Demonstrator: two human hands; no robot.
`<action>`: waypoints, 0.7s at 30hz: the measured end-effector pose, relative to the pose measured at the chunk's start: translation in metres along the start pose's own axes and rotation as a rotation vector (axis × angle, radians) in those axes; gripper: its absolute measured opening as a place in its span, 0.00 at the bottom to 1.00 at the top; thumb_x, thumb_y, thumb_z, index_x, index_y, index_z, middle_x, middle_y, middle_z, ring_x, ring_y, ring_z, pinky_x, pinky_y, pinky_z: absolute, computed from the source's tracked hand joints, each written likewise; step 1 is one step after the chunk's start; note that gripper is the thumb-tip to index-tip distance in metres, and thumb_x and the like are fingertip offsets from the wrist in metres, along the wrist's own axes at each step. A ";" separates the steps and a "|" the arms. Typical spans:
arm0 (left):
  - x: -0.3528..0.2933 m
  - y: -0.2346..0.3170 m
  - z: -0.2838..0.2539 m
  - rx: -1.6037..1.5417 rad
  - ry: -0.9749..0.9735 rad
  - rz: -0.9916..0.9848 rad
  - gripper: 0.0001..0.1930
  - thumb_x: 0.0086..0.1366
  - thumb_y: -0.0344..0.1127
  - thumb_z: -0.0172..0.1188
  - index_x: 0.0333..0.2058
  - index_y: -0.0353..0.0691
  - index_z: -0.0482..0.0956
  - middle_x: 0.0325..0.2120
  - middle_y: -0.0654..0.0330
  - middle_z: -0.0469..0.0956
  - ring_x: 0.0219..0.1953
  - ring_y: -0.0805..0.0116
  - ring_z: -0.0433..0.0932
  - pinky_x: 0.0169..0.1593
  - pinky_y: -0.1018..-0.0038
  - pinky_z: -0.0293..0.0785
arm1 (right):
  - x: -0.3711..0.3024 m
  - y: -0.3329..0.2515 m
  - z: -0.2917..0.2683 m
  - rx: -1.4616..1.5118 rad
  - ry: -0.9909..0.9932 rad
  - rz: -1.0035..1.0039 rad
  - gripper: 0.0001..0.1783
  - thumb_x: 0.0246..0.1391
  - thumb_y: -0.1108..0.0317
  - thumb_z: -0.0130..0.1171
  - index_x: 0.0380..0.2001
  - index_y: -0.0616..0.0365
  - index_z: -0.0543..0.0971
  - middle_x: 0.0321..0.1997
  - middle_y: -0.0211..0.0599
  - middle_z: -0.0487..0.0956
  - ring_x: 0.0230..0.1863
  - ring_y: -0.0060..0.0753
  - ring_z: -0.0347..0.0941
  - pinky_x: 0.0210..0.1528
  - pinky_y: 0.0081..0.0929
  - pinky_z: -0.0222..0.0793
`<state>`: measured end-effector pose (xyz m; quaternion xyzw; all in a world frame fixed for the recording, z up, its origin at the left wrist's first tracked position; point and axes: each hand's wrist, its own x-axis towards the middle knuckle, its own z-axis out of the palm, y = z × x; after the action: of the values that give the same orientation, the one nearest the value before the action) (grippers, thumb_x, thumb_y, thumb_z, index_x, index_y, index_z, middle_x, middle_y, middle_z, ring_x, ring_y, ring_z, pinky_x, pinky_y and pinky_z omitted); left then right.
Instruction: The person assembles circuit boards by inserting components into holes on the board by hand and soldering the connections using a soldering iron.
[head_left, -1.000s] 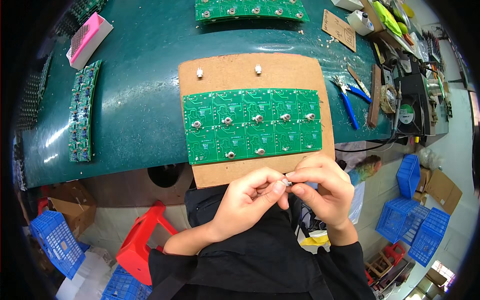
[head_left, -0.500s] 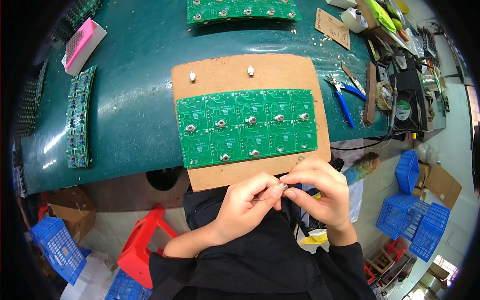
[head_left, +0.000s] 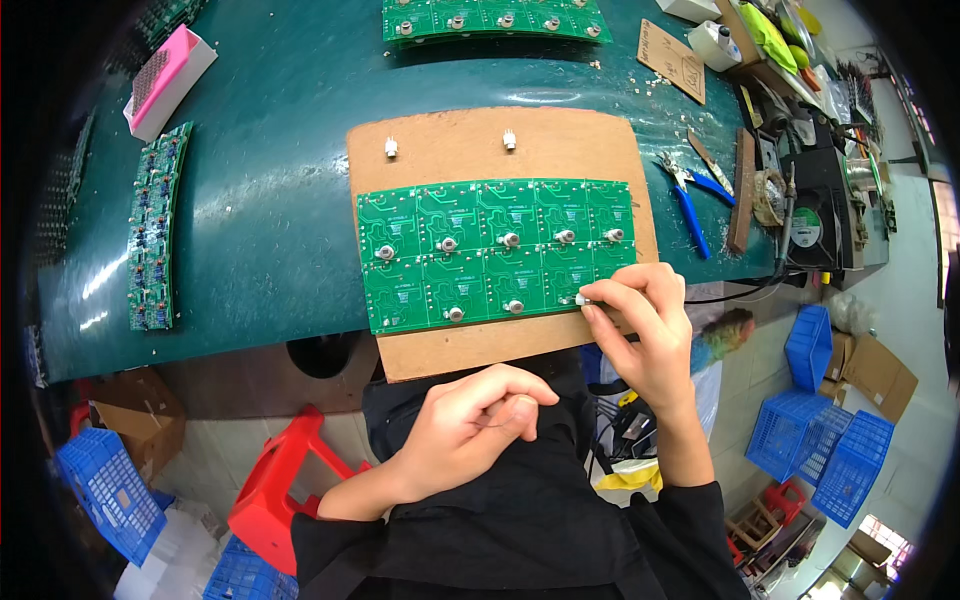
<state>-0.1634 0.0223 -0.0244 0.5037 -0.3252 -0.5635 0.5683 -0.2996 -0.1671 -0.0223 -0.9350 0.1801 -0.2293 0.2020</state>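
Note:
My right hand point(head_left: 645, 335) pinches a small white-and-silver round electronic component point(head_left: 582, 299) between thumb and fingertips. It touches or hovers just over the lower right part of a green circuit board panel point(head_left: 460, 275); which of the two I cannot tell. Several similar components stand along the panel's upper row, and two sit in its lower row. The panel lies on a brown board point(head_left: 440, 358). Below that board's near edge, my left hand point(head_left: 475, 425) is curled with thumb against fingers. A thin dark line shows at its fingers, too fine to name.
Two loose components point(head_left: 391, 147) lie on the brown board's far part. Blue-handled pliers point(head_left: 690, 210) rest to the right, beside a wooden strip point(head_left: 741, 205). More circuit boards point(head_left: 500, 25) lie at the back, others point(head_left: 158, 235) at left near a pink-and-white box point(head_left: 172, 85).
My hands have parted. The right one has moved up and forward with the component to the panel's lower right, while the left has drawn back slightly left and down.

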 end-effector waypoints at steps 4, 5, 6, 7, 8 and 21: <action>-0.006 0.000 -0.008 -0.009 0.086 0.096 0.11 0.73 0.35 0.53 0.43 0.33 0.78 0.26 0.62 0.78 0.29 0.80 0.76 0.32 0.82 0.71 | 0.000 0.001 0.002 -0.003 -0.002 -0.012 0.14 0.43 0.76 0.68 0.36 0.53 0.81 0.34 0.29 0.74 0.37 0.34 0.70 0.39 0.33 0.60; -0.007 0.001 -0.010 -0.013 0.096 0.099 0.11 0.73 0.35 0.53 0.43 0.33 0.78 0.27 0.62 0.78 0.29 0.80 0.76 0.32 0.82 0.71 | 0.000 0.001 0.002 0.001 -0.003 -0.010 0.14 0.43 0.76 0.68 0.36 0.53 0.81 0.34 0.29 0.74 0.37 0.34 0.70 0.40 0.33 0.60; -0.008 0.002 -0.012 -0.017 0.105 0.102 0.11 0.73 0.35 0.52 0.43 0.33 0.78 0.27 0.62 0.78 0.29 0.81 0.76 0.32 0.83 0.71 | 0.001 0.000 0.002 0.000 -0.004 -0.010 0.14 0.43 0.76 0.68 0.36 0.53 0.81 0.34 0.29 0.74 0.37 0.34 0.70 0.40 0.33 0.60; -0.009 0.004 -0.012 -0.016 0.106 0.103 0.11 0.73 0.35 0.52 0.43 0.33 0.78 0.27 0.62 0.78 0.29 0.81 0.76 0.32 0.83 0.71 | 0.001 0.000 0.001 -0.018 -0.001 -0.023 0.14 0.42 0.76 0.68 0.36 0.53 0.81 0.34 0.29 0.74 0.36 0.34 0.70 0.40 0.32 0.60; -0.010 0.005 -0.013 -0.017 0.109 0.098 0.11 0.73 0.35 0.52 0.43 0.33 0.78 0.27 0.62 0.78 0.29 0.81 0.76 0.32 0.83 0.71 | 0.001 0.000 0.001 -0.036 0.002 -0.035 0.15 0.42 0.77 0.68 0.36 0.53 0.81 0.34 0.29 0.74 0.36 0.34 0.70 0.40 0.32 0.60; -0.014 0.002 -0.021 0.038 0.194 0.155 0.11 0.74 0.35 0.52 0.42 0.33 0.79 0.24 0.64 0.77 0.26 0.85 0.72 0.27 0.87 0.64 | 0.014 0.004 -0.007 -0.129 -0.073 -0.257 0.14 0.41 0.75 0.66 0.35 0.55 0.80 0.35 0.28 0.75 0.39 0.32 0.73 0.45 0.33 0.60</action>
<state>-0.1453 0.0399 -0.0258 0.5400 -0.3173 -0.4600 0.6293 -0.2922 -0.1787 -0.0128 -0.9691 0.0661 -0.2071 0.1169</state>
